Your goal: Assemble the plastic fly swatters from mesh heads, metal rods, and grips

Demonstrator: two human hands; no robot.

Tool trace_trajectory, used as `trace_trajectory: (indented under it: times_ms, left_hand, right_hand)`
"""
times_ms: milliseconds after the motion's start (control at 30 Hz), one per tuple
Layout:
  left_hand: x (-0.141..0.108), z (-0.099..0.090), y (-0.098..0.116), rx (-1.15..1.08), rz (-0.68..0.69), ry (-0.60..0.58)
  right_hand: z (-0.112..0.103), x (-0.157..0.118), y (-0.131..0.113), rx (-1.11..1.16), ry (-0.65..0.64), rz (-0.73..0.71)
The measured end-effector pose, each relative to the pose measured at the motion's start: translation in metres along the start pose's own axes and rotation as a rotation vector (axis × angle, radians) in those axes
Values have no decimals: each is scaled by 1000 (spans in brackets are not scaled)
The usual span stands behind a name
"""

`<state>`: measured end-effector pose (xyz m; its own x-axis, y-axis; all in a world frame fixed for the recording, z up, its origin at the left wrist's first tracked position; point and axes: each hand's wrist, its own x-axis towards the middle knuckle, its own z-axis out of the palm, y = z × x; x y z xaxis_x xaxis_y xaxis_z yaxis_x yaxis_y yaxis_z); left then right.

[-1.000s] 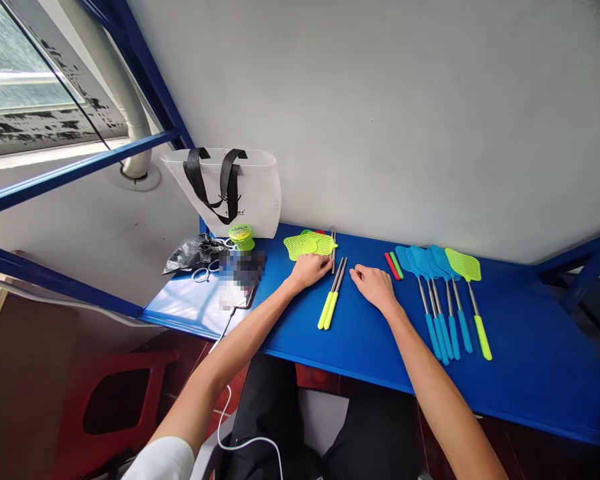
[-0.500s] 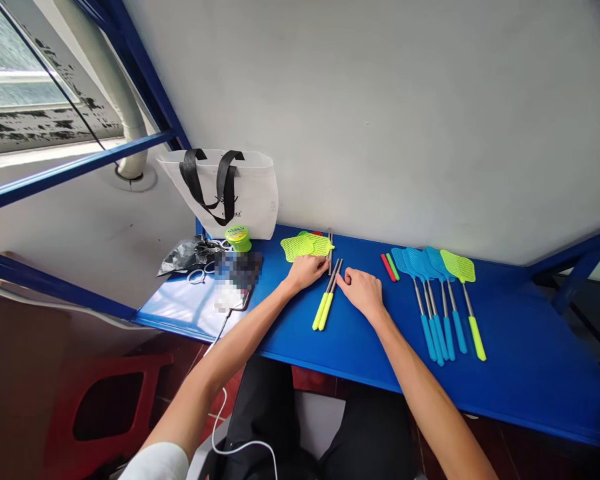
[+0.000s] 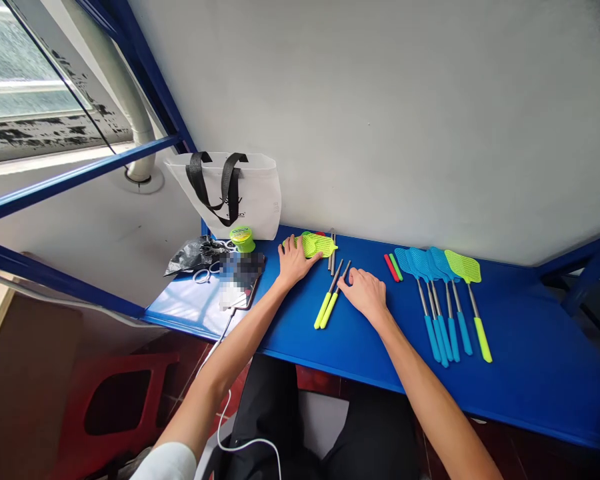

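My left hand (image 3: 294,261) lies with spread fingers over the yellow-green fly swatter heads (image 3: 325,247), which overlap on the table. My right hand (image 3: 365,291) is curled, with thumb and forefinger at the metal shaft of a yellow-gripped fly swatter handle (image 3: 329,309). A second yellow-gripped handle (image 3: 323,311) lies just left of it, their grip ends close together. Behind them, bare metal rods (image 3: 332,248) lie beside the yellow-green heads, with a bit of red partly hidden there.
On the blue table (image 3: 525,347), blue fly swatters (image 3: 437,320) and a yellow-green fly swatter (image 3: 473,303) lie at right, near red and green sticks (image 3: 393,267). At left are a white bag (image 3: 255,200), green tub (image 3: 243,239), scissors (image 3: 203,275), black plastic bag (image 3: 193,255) and phone (image 3: 253,293).
My left hand has moved left from the metal rods onto the yellow-green heads, and its fingers have spread. The right-hand yellow-gripped handle's metal end has swung slightly right, away from the other handle.
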<state>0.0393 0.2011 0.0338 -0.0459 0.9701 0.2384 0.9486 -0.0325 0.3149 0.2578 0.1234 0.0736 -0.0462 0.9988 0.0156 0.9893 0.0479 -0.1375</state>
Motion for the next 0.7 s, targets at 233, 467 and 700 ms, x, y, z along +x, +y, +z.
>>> trace_trajectory:
  times_ms: [233, 467, 700]
  left_hand:
    - [5, -3, -13, 9, -44, 17]
    - [14, -9, -26, -158, -72, 44]
    - [10, -17, -16, -377, 256, 271]
  right_hand:
    - [3, 3, -3, -31, -17, 62]
    - [2, 7, 14, 119, 5, 106]
    - [9, 12, 30, 839, 168, -58]
